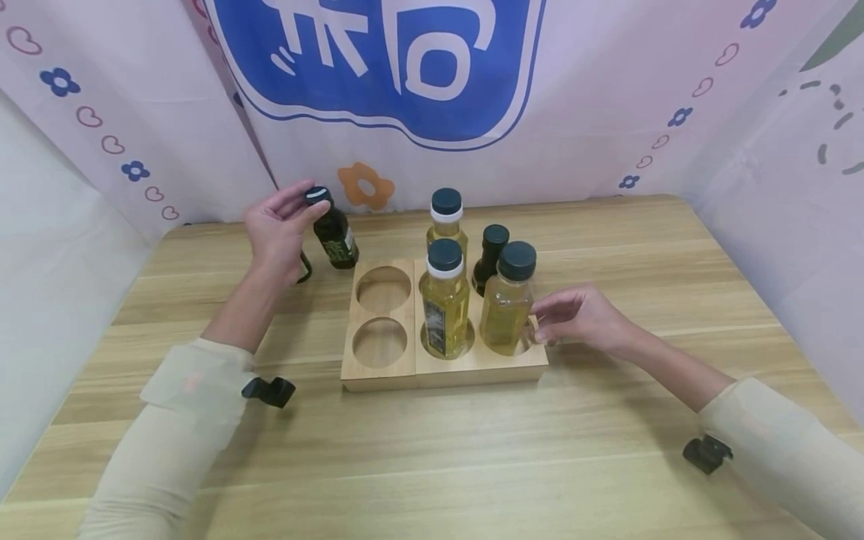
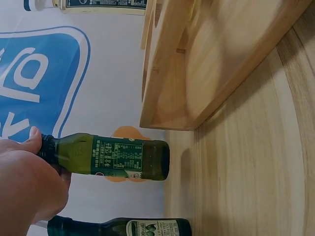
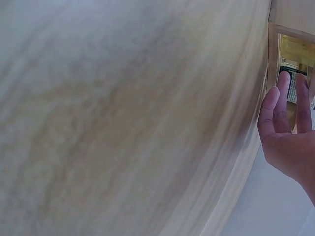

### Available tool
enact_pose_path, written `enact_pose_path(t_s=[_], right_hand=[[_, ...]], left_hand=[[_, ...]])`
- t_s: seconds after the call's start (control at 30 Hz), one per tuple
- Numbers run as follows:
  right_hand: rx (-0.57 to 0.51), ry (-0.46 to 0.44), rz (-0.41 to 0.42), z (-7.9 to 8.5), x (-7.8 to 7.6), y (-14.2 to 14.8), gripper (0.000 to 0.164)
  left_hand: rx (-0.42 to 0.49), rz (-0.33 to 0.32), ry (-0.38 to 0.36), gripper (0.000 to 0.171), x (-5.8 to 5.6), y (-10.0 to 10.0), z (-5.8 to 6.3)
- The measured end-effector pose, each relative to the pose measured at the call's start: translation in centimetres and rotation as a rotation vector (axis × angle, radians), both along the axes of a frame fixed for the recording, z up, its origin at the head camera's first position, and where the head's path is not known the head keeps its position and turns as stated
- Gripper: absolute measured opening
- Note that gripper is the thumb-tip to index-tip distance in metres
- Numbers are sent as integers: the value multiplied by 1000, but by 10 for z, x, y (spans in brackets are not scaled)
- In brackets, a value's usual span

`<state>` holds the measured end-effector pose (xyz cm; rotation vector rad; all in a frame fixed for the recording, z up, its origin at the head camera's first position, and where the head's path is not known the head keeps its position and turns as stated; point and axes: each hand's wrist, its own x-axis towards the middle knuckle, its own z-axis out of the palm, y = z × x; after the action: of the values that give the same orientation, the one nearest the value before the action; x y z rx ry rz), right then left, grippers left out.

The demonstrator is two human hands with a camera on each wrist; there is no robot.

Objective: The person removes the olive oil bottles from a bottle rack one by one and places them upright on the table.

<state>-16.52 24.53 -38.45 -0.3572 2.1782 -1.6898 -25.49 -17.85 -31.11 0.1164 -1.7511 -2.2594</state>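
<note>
My left hand [image 1: 277,229] pinches a dark green glass bottle [image 2: 118,156] by its black cap, fingers and thumb round the top. This bottle stands upright, its base close over the table behind the left end of a wooden bottle rack [image 1: 378,380]. Beside it a second dark green bottle [image 2: 152,227] is mostly hidden by the hand in the head view. My right hand [image 1: 587,321] is at the rack's right end, fingertips right at its edge with the fingers fairly straight. Nearest to them is a clear bottle of yellow oil [image 1: 506,311] with a dark cap.
In the rack stand a labelled oil bottle [image 1: 445,307] at the front, another oil bottle [image 1: 447,225] behind it, and a small dark bottle [image 1: 491,259]. Two round holes show at the rack's left. A printed cloth [image 1: 574,142] hangs behind the table [image 1: 432,465].
</note>
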Motion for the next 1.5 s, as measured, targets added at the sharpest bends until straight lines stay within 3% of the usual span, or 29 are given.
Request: enact_pose_path(t_s=[0.87, 1.5], right_hand=[[-1, 5, -1, 3, 1, -1, 40], [-1, -2, -5, 2, 1, 0, 40]], left_hand=[[-1, 32, -26, 33, -3, -9, -12], [24, 76, -45, 37, -3, -12, -13]])
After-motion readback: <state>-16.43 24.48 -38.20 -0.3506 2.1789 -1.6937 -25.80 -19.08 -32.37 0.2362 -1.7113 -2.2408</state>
